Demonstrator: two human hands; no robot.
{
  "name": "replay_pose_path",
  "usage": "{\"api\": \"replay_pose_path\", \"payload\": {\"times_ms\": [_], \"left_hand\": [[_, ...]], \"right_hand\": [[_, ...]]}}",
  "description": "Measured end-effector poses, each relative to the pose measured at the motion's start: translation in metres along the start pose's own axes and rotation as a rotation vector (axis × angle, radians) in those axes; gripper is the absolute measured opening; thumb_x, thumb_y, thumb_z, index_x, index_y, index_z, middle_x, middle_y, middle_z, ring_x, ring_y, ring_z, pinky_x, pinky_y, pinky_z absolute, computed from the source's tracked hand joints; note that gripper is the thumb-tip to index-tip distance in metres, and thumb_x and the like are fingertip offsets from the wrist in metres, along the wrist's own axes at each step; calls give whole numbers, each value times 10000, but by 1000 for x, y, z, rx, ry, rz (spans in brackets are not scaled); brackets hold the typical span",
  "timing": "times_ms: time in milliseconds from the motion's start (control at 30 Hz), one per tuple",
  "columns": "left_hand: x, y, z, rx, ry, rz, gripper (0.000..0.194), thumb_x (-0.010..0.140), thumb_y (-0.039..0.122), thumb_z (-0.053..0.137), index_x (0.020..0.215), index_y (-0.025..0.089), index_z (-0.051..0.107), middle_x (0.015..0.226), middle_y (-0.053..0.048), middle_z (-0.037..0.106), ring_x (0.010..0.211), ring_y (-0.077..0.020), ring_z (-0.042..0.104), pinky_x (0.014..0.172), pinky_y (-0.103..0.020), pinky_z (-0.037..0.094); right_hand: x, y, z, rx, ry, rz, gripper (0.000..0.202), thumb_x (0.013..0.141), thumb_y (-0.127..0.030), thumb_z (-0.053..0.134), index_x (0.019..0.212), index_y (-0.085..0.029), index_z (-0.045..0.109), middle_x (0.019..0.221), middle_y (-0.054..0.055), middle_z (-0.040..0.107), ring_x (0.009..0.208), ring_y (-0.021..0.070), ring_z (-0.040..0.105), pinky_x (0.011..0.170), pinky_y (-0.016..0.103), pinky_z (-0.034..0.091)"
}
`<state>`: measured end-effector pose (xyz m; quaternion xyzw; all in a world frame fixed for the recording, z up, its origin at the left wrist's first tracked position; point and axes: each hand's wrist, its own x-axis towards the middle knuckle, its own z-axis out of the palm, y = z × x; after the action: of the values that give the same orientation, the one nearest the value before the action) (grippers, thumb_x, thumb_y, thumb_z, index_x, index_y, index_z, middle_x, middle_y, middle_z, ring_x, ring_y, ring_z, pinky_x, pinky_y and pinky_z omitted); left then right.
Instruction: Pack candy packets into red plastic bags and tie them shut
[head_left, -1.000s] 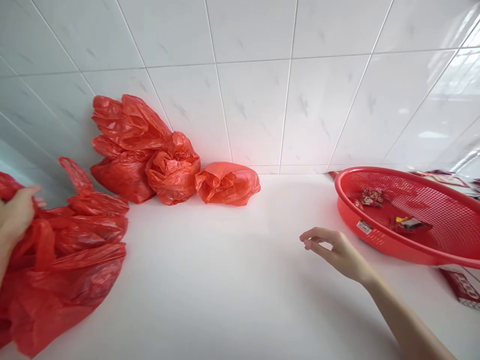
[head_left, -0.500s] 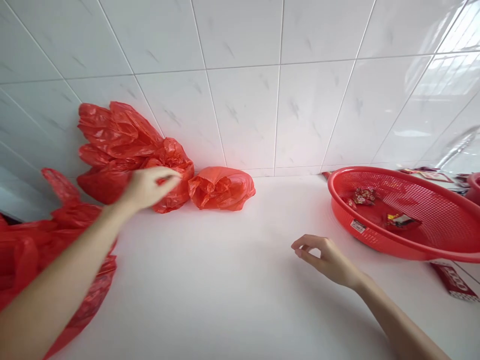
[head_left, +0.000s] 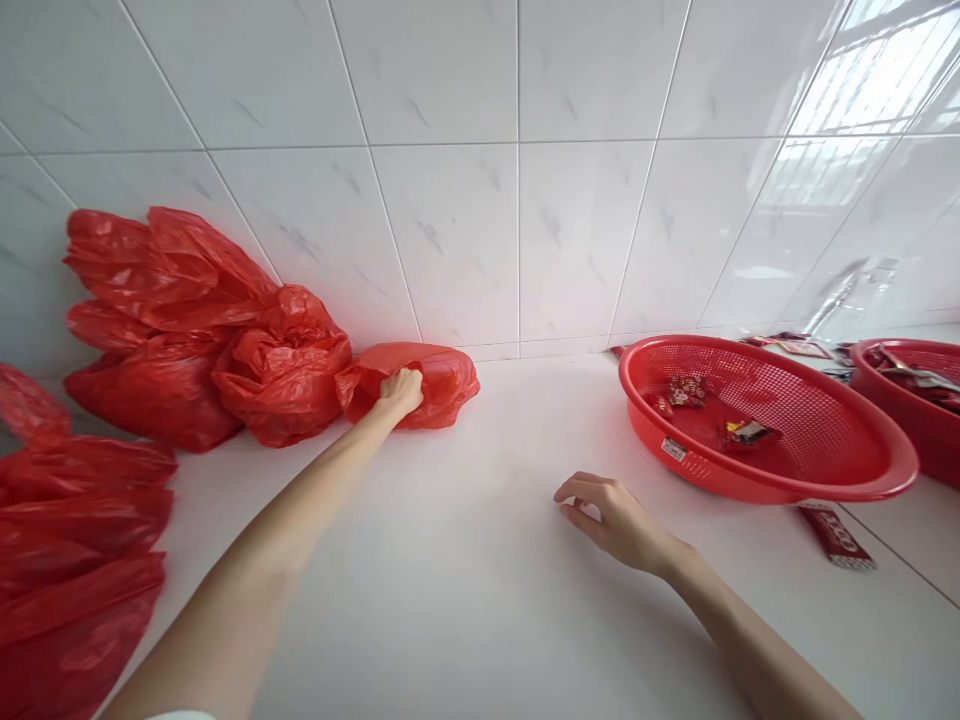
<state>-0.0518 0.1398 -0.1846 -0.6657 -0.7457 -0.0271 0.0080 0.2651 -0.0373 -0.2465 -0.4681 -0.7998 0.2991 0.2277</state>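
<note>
My left hand [head_left: 403, 392] is closed on the gathered top of a small red plastic bag [head_left: 452, 385] that lies against the tiled wall. Its fingertips are sunk in the crumpled plastic and partly hidden. Over the white counter [head_left: 450, 560], my right hand [head_left: 607, 515] hangs with loosely curved fingers, the thumb apart from them and nothing held. A red plastic basket [head_left: 750, 480] with a few small wrapped snacks [head_left: 750, 433] stands to the right of that hand.
Several larger red plastic bags [head_left: 277, 370] are bunched along the wall at left, and another red bag [head_left: 75, 560] fills the left front. A dark red packet [head_left: 836, 537] lies before the basket. At far right stands a second red basket [head_left: 911, 420] with packets inside.
My left hand has moved right from above the larger bags and taken hold of the small red bag. My right hand keeps its pose. The view has turned to the right.
</note>
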Motion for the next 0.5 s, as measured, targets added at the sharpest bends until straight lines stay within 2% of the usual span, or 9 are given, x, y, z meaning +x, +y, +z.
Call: {"api": "replay_pose_path", "payload": {"times_ms": [67,167,267,400,500], "left_hand": [[5,-1,-15,-14,44,26,389,861,175,521,1179,80,723,1156,-244,727,1114,-391,681,924,-455,527],[10,-3,-43,-44,153,85,352,903,220,466,1107,162,747,1121,-136,759,1087,-301,686,947,-378,514],[12,-4,-67,-56,246,125,317,890,249,474,1016,178,756,1030,-127,767,1030,-311,683,907,-391,509],[3,1,-84,-154,360,200,264,884,299,492,874,210,740,831,-86,742,864,-284,676,773,-349,484],[-13,10,-91,-214,480,245,266,898,322,494,722,206,655,641,-54,628,718,-248,624,679,-322,417]], "right_hand": [[0,-2,0,-6,-4,-15,205,958,-221,489,967,-214,694,1007,79,726,801,192,695,710,333,532],[-1,-3,1,-26,-7,-51,207,961,-207,487,971,-214,693,996,80,730,789,194,701,687,330,535],[-2,-3,4,-63,5,-88,219,974,-199,468,997,-209,686,995,85,732,776,203,713,677,345,551],[-2,-3,11,-148,73,-188,261,990,-189,446,1170,-207,633,1113,122,718,770,211,730,703,382,581],[-2,-5,18,-181,151,-283,391,993,-188,452,1382,-214,484,1262,169,658,820,221,735,718,401,601]]}}
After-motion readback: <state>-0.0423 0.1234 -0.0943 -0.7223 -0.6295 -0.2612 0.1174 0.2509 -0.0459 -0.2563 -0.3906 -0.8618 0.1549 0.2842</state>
